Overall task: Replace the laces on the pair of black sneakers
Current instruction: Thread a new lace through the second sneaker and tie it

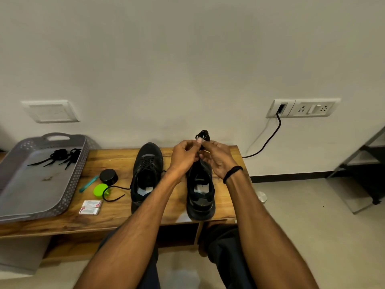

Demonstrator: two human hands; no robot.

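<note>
Black sneakers (pixel 200 188) side by side, both hands (pixel 203 156) pinched around a bundled black lace (pixel 203 136).

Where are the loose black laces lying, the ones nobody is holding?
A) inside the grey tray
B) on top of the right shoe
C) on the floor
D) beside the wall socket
A: the loose black laces lie inside the grey tray at the left end of the wooden bench.

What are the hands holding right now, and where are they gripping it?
Both hands, left and right, pinch a bundle of black lace by its lower end, above the right-side sneaker; the coiled top sticks up free.
</note>
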